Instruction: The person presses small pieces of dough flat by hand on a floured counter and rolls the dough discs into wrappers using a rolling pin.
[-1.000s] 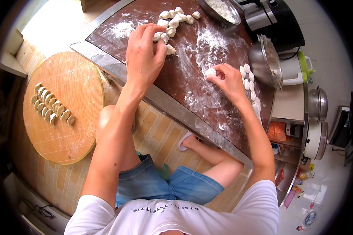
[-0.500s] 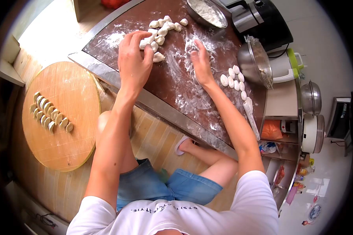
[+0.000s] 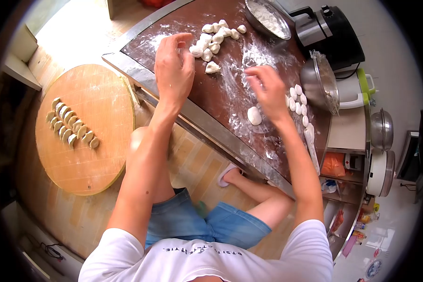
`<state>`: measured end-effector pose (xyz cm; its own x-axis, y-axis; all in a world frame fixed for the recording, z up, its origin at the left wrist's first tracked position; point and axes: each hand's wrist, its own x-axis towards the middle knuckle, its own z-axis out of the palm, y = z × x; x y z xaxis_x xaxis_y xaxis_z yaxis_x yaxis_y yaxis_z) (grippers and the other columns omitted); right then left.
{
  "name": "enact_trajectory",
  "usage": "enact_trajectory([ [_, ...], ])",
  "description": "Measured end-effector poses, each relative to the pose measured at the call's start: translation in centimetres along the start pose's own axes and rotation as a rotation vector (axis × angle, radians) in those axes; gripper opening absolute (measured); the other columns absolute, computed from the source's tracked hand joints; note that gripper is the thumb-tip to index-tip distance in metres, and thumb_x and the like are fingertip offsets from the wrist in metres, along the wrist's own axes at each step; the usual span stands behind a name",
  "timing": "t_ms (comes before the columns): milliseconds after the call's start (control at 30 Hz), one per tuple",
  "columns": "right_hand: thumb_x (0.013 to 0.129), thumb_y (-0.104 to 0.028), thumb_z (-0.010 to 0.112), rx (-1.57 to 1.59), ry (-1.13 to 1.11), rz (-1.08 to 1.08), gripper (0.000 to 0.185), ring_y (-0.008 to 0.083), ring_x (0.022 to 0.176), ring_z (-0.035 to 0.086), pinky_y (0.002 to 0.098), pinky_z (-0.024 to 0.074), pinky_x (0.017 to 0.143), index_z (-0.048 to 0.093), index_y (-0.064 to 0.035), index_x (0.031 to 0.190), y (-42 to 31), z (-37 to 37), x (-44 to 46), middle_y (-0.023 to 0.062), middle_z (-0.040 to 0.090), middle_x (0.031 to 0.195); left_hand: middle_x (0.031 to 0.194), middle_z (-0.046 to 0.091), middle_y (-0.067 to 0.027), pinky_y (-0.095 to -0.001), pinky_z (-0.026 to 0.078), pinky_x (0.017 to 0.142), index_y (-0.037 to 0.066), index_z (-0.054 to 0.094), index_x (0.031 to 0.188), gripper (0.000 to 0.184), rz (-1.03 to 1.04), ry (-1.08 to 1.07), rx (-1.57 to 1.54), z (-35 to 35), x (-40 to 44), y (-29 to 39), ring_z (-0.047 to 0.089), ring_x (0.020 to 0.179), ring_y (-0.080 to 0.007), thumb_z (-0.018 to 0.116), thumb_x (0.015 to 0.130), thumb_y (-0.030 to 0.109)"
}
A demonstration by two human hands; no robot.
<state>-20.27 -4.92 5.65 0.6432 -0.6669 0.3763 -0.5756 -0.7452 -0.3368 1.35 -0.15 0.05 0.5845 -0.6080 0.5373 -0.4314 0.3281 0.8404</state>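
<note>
My left hand (image 3: 175,70) hovers at the left side of a cluster of small floured dough pieces (image 3: 217,35). Its fingers are curved, with a gap between them and the thumb, and I see nothing in them. One dough piece (image 3: 212,67) lies slightly apart, nearer to me. My right hand (image 3: 269,91) is over the floured brown tabletop (image 3: 230,101), fingers bent and apart from the thumb, slightly blurred. Just left of its wrist rests a larger, roundish dough piece (image 3: 254,115). Flattened oval dough pieces (image 3: 298,108) lie to its right, partly behind the hand.
A flour-coated rolling pin (image 3: 311,145) lies at the table's right. At the back stand a bowl of flour (image 3: 269,19), a metal bowl with plastic wrap (image 3: 317,84) and a black appliance (image 3: 331,33). On the left, a round wooden board (image 3: 94,164) bears rows of dumplings (image 3: 70,123).
The view has shifted, so the table appears farther right. My right hand has turned from upright fingers to bent ones pointing left. The larger dough piece now shows beside its wrist.
</note>
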Motion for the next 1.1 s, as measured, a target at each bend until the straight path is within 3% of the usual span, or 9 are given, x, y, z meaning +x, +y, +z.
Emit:
enact_trajectory([
  [100, 0.079, -0.023, 0.072, 0.081, -0.055, 0.046, 0.034, 0.0265, 0.082, 0.06, 0.0359, 0.0485, 0.074, 0.06, -0.0063, 0.106, -2.7, 4.5, 2.9, 0.0118, 0.058, 0.092, 0.094, 0.06, -0.0129, -0.0366, 0.047, 0.079, 0.002, 0.059, 0.101, 0.025, 0.012, 0.019, -0.016, 0.3, -0.2, 0.1, 0.06, 0.087, -0.0267, 0.053, 0.078, -0.002],
  [200, 0.078, -0.022, 0.073, 0.111, -0.107, 0.07, 0.031, 0.0248, 0.078, 0.062, 0.0347, 0.0494, 0.072, 0.062, -0.0067, 0.103, -1.9, 6.0, 3.6, 0.0117, 0.061, 0.087, 0.093, 0.059, -0.0128, -0.0366, 0.047, 0.079, 0.002, 0.059, 0.101, 0.025, 0.028, 0.004, 0.001, 0.2, -0.2, 0.2, 0.06, 0.087, -0.0264, 0.053, 0.077, -0.002],
  [333, 0.078, -0.022, 0.073, 0.506, -0.141, 0.426, 0.023, 0.0137, 0.075, 0.062, 0.0283, 0.0496, 0.067, 0.067, -0.0073, 0.094, 0.5, 1.2, 1.0, 0.0052, 0.065, 0.085, 0.093, 0.059, -0.012, -0.0367, 0.047, 0.08, 0.002, 0.059, 0.1, 0.025, 0.031, -0.003, -0.012, -0.1, -0.1, 0.2, 0.059, 0.086, -0.0262, 0.054, 0.076, -0.002],
  [433, 0.08, -0.025, 0.072, -0.114, -0.105, 0.025, 0.028, 0.0104, 0.076, 0.059, 0.0262, 0.0485, 0.068, 0.066, -0.008, 0.102, 5.7, 0.3, -2.2, 0.004, 0.063, 0.093, 0.094, 0.059, -0.0118, -0.0371, 0.046, 0.081, 0.003, 0.059, 0.1, 0.024, 0.021, -0.029, -0.007, 0.1, -0.2, 0.3, 0.059, 0.088, -0.0262, 0.054, 0.077, -0.001],
  [567, 0.08, -0.025, 0.072, 0.176, -0.147, 0.38, 0.041, 0.0148, 0.076, 0.06, 0.0297, 0.049, 0.073, 0.061, -0.0065, 0.115, 1.1, -0.7, -1.2, 0.0096, 0.06, 0.101, 0.094, 0.059, -0.0115, -0.0372, 0.046, 0.082, 0.003, 0.059, 0.1, 0.024, 0.033, -0.035, -0.01, 0.5, -0.2, 0.4, 0.059, 0.089, -0.0261, 0.054, 0.077, 0.0],
  [800, 0.079, -0.02, 0.072, 0.034, -0.152, 0.289, 0.045, 0.0176, 0.077, 0.062, 0.0312, 0.0502, 0.076, 0.059, -0.0022, 0.118, 3.2, 1.8, 2.6, 0.0126, 0.06, 0.102, 0.098, 0.059, -0.0105, -0.0346, 0.047, 0.08, 0.003, 0.06, 0.103, 0.024, -0.001, -0.075, 0.006, 0.3, -0.3, 0.7, 0.059, 0.092, -0.0238, 0.054, 0.079, 0.0],
  [867, 0.077, -0.016, 0.072, 0.045, -0.132, 0.263, 0.04, 0.0191, 0.076, 0.063, 0.0318, 0.0506, 0.075, 0.061, -0.0045, 0.114, 3.5, 2.3, 3.0, 0.0125, 0.061, 0.098, 0.103, 0.06, -0.0087, -0.0298, 0.05, 0.078, 0.004, 0.062, 0.106, 0.026, 0.019, -0.084, 0.052, 0.4, -0.3, 0.5, 0.059, 0.094, -0.0188, 0.053, 0.082, -0.002],
  [1033, 0.077, -0.012, 0.07, 0.09, -0.116, 0.213, 0.031, 0.0238, 0.079, 0.064, 0.0347, 0.0512, 0.073, 0.065, -0.0088, 0.107, 3.9, 2.4, 2.9, 0.012, 0.06, 0.092, 0.104, 0.06, -0.0091, -0.03, 0.05, 0.079, 0.004, 0.061, 0.106, 0.026, 0.004, -0.108, 0.049, 0.3, -0.3, 0.7, 0.059, 0.094, -0.0193, 0.053, 0.082, -0.002],
  [1100, 0.077, -0.011, 0.069, -0.188, -0.191, 0.175, 0.029, 0.0268, 0.081, 0.064, 0.0367, 0.0512, 0.073, 0.065, -0.009, 0.105, 3.1, 0.1, 2.2, 0.0129, 0.06, 0.093, 0.104, 0.06, -0.0093, -0.0301, 0.05, 0.079, 0.004, 0.061, 0.106, 0.026, 0.006, -0.102, 0.05, 0.1, -0.3, 0.6, 0.06, 0.094, -0.0195, 0.053, 0.082, -0.002],
])
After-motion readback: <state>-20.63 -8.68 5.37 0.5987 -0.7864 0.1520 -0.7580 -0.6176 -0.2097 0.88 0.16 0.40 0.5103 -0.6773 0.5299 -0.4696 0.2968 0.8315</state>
